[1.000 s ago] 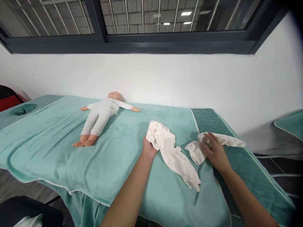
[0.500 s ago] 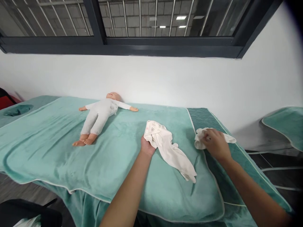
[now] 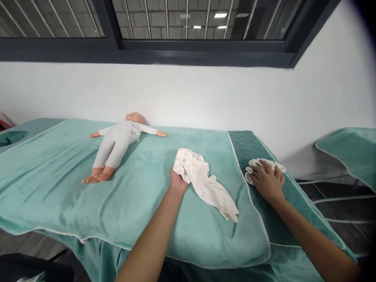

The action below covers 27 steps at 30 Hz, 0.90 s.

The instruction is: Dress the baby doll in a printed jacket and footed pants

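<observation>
A white baby garment point(image 3: 202, 176) with a small printed pattern at its upper end is in my left hand point(image 3: 178, 182). My left fingers are mostly hidden under the cloth; the long end trails right over the light green blanket. Over on the dark green strip lies a second white cloth piece point(image 3: 258, 164), bunched up. My right hand point(image 3: 270, 182) rests on top of it with fingers spread, touching the cloth. What my right thumb does is partly hidden. A baby doll point(image 3: 117, 141) in a white body suit lies on its back to the left.
The light green blanket point(image 3: 141, 211) covers a bed that stands against a white wall under a barred window point(image 3: 182, 19). At far right is another green-covered surface point(image 3: 349, 156). A dark object point(image 3: 35, 270) is at the lower left.
My right hand has shifted the bunched cloth slightly, and its fingers have spread from a pinch to lie over it. My left hand still holds the garment. The view has turned a little right.
</observation>
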Tool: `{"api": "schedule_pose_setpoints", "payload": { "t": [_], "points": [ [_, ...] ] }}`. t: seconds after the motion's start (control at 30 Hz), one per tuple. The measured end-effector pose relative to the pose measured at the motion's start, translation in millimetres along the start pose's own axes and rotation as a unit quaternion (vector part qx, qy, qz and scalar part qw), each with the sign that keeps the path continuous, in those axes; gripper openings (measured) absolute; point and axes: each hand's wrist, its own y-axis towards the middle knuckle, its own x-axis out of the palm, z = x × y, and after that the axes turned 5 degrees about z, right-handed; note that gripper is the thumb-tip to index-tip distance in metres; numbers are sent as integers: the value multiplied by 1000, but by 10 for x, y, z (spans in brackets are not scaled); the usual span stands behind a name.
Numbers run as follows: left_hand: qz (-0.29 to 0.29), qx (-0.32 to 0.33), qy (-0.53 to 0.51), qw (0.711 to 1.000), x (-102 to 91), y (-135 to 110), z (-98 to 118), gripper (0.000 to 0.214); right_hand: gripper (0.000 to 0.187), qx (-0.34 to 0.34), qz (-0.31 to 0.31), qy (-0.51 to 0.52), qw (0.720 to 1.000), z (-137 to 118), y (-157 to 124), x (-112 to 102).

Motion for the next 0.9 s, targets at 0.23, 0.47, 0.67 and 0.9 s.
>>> {"api": "schedule_pose_setpoints", "payload": {
  "t": [0.23, 0.47, 0.67, 0.9],
  "points": [
    [-28, -46, 258, 965, -135, -342, 569, 32, 31, -66, 32, 110, 991, -800, -81, -552],
    [213, 261, 562, 756, -323, -466, 1176, 37, 36, -10, -213, 407, 888, -1832, 67, -294],
    [72, 458, 728, 505, -329, -603, 1174, 28, 27, -54, -326, 371, 868, -2215, 356, -122],
    [-136, 371, 726, 563, -95, -448, 860, 39, 14, -163, -336, 359, 855, -2444, 482, -426]
  ]
}}
